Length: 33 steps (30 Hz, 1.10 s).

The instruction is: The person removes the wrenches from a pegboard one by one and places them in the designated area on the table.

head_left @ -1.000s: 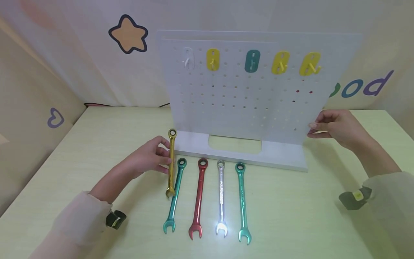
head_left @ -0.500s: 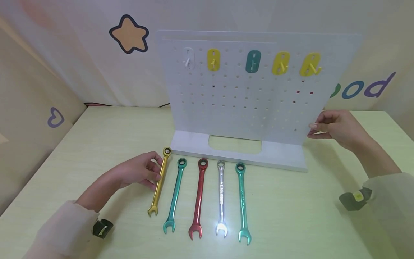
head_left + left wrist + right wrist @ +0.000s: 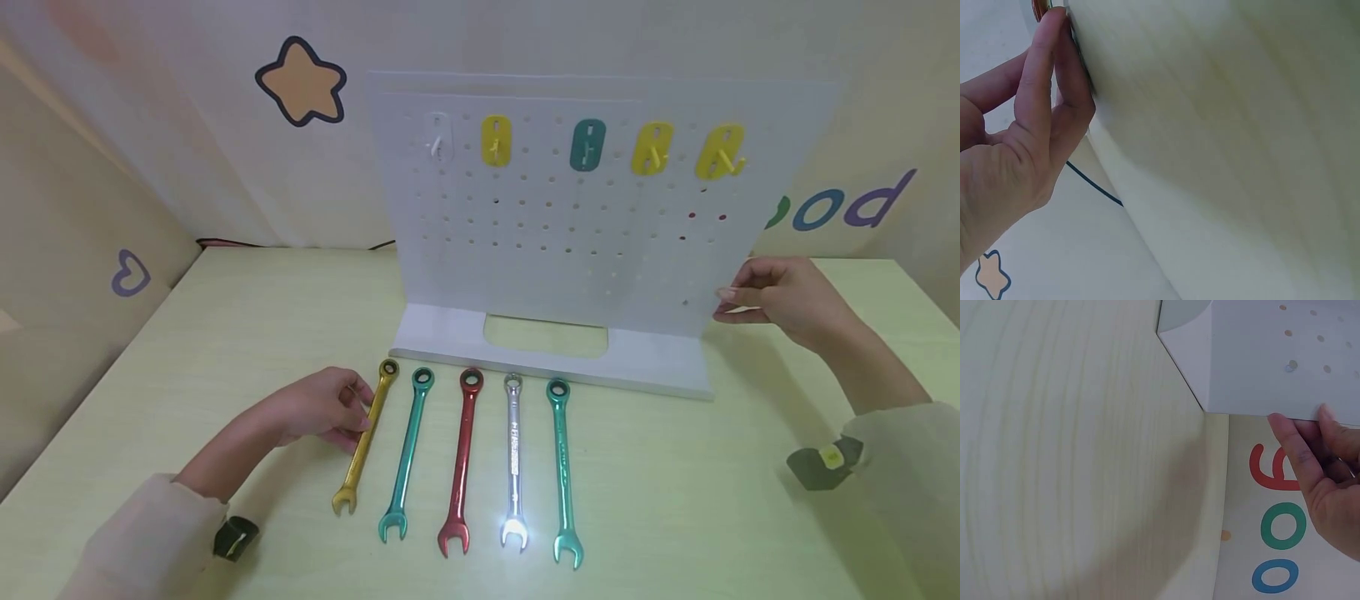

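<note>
Gold wrench (image 3: 363, 437) is now lying flat on the table (image 3: 712, 500), having come down from upright against the board a second ago and slid toward seven o'clock; it is joining the row as its leftmost piece, so all five wrenches are now off the hooks.

From the head view, the left hand (image 3: 318, 408) is resting at nine o'clock of that wrench, its fingers curling against the shaft, though whether they are gripping or only touching I cannot tell. Green (image 3: 407, 454), red (image 3: 461, 461), silver (image 3: 513, 461) and another green wrench (image 3: 561, 469) are lying beside it. At three o'clock the right hand (image 3: 780, 298) is pinching the edge of the pegboard (image 3: 570, 242).

The left wrist view is showing the fingers (image 3: 1054, 94) pressing together against the tabletop.

The right wrist view is showing fingertips (image 3: 1297, 440) holding the board's edge.
</note>
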{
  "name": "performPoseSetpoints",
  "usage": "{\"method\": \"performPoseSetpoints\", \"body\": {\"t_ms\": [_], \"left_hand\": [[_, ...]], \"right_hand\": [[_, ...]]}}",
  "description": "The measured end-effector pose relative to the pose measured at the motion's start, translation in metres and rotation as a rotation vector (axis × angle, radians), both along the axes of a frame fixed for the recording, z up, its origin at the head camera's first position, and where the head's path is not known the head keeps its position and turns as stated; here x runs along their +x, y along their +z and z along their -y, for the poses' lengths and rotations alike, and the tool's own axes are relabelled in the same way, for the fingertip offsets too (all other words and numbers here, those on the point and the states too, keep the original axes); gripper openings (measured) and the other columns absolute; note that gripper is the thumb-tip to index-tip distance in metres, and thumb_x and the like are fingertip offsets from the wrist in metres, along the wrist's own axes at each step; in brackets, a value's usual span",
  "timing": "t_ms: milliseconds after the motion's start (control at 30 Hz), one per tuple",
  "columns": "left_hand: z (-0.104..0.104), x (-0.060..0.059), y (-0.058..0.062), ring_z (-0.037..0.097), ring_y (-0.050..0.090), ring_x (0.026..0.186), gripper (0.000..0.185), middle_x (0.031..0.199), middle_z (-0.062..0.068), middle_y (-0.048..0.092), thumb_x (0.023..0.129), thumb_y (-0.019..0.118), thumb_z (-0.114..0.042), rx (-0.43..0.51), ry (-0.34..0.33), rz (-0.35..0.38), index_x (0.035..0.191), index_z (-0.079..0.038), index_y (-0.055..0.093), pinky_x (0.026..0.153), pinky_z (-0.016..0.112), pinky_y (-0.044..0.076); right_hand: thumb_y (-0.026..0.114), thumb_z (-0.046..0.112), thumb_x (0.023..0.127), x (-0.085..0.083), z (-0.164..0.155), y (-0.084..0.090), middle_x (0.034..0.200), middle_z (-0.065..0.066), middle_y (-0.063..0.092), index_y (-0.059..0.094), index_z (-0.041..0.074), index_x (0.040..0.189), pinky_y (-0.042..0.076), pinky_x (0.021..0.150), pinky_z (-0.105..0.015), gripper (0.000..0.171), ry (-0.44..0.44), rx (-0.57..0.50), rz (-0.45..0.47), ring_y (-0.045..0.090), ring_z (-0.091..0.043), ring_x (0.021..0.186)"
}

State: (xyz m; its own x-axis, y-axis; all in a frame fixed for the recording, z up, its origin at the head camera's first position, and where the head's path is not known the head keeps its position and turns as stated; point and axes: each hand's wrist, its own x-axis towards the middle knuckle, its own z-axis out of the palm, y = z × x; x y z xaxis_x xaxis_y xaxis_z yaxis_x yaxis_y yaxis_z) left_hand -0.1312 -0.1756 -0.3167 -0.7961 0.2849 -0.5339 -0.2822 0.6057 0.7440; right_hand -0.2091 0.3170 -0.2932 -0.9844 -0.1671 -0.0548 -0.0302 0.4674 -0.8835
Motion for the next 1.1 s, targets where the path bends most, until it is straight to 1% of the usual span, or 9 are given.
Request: {"method": "performPoseSetpoints", "body": {"t_ms": [200,433,600,733,967,1100], "left_hand": [[0.001,0.005,0.002,0.019,0.058,0.066,0.029,0.088,0.015,0.053,0.082,0.061,0.005,-0.080,-0.010,-0.017,0.107,0.008,0.047,0.065,0.033,0.056],[-0.003,0.009,0.004,0.019,0.056,0.067,0.024,0.086,0.013,0.054,0.082,0.063,0.005,-0.165,0.023,-0.058,0.102,0.007,0.051,0.063,0.031,0.055],[-0.004,0.012,0.004,0.019,0.056,0.066,0.021,0.085,0.014,0.053,0.082,0.061,0.006,-0.160,0.055,-0.078,0.100,0.007,0.051,0.062,0.031,0.055],[-0.004,0.012,0.003,0.019,0.057,0.065,0.023,0.084,0.014,0.053,0.082,0.060,0.007,-0.145,0.077,-0.080,0.102,0.007,0.049,0.062,0.030,0.055],[-0.002,0.011,0.002,0.018,0.057,0.063,0.026,0.082,0.013,0.054,0.082,0.063,0.005,-0.164,0.071,-0.084,0.104,0.004,0.050,0.061,0.029,0.055],[-0.001,0.012,0.001,0.018,0.056,0.062,0.027,0.081,0.013,0.054,0.082,0.064,0.002,-0.177,0.066,-0.091,0.104,0.003,0.050,0.060,0.029,0.055]], "right_hand": [[0.053,-0.003,0.089,0.002,0.000,0.001,0.082,-0.011,0.055,0.057,-0.007,0.082,0.054,0.073,-0.033,0.009,-0.003,-0.011,0.005,0.067,-0.016,0.076],[0.056,-0.003,0.088,0.003,0.000,0.001,0.079,-0.008,0.058,0.057,-0.004,0.080,0.054,0.073,-0.033,0.008,-0.005,-0.049,0.015,0.067,-0.017,0.075],[0.056,-0.002,0.088,0.003,-0.001,0.000,0.078,-0.006,0.059,0.058,-0.003,0.079,0.054,0.074,-0.034,0.009,-0.006,-0.083,0.021,0.067,-0.018,0.075],[0.056,-0.003,0.088,0.002,-0.001,0.000,0.077,-0.004,0.060,0.058,-0.001,0.079,0.054,0.074,-0.035,0.009,-0.012,-0.084,0.025,0.067,-0.018,0.074],[0.056,-0.003,0.088,0.002,-0.003,-0.001,0.077,-0.005,0.059,0.056,-0.002,0.080,0.054,0.073,-0.035,0.008,-0.014,-0.060,0.021,0.067,-0.018,0.074],[0.057,-0.002,0.087,0.002,-0.003,-0.002,0.076,-0.004,0.060,0.057,0.000,0.079,0.054,0.073,-0.035,0.009,-0.014,-0.074,0.011,0.067,-0.018,0.073]]}}
